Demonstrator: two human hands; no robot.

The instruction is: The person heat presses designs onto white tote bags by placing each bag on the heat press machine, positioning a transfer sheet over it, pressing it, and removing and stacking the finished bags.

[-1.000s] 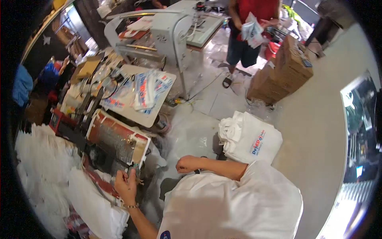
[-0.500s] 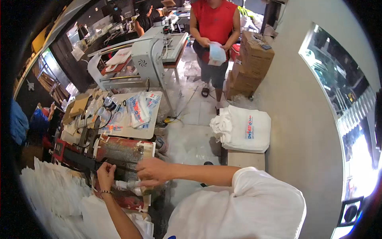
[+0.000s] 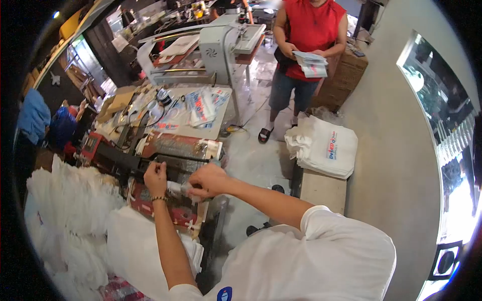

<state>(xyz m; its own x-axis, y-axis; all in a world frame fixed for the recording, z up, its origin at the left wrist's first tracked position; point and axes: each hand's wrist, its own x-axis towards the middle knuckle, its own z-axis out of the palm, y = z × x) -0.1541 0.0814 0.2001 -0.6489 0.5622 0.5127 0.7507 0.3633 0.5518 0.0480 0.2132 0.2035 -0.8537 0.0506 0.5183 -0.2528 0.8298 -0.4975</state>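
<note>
My left hand [image 3: 155,178] is in a pinch beside the black arm [image 3: 118,156] of a red-and-black press; whatever sits between its fingertips is too small to make out. My right hand [image 3: 208,179] is curled at the right side of the press, by a whitish wrapped piece [image 3: 175,188] lying between both hands. What the right fingers grip is hidden. Just beyond the hands lies a red bed [image 3: 173,144] covered with clear wrap and edged with tape. A thin dark bar [image 3: 188,158] crosses in front of it.
Printed white bags [image 3: 202,108] lie on the board behind the press. Stacked white bags [image 3: 321,145] sit on a bench at right, and a heap of white bags [image 3: 75,215] at left. A person in red [image 3: 311,35] stands ahead holding folded bags [image 3: 311,64], beside a larger grey machine [image 3: 216,47].
My view has swung, so the scene sits farther right and higher. My right hand has gone from outstretched fingers to curled ones. The person in red has stepped closer.
</note>
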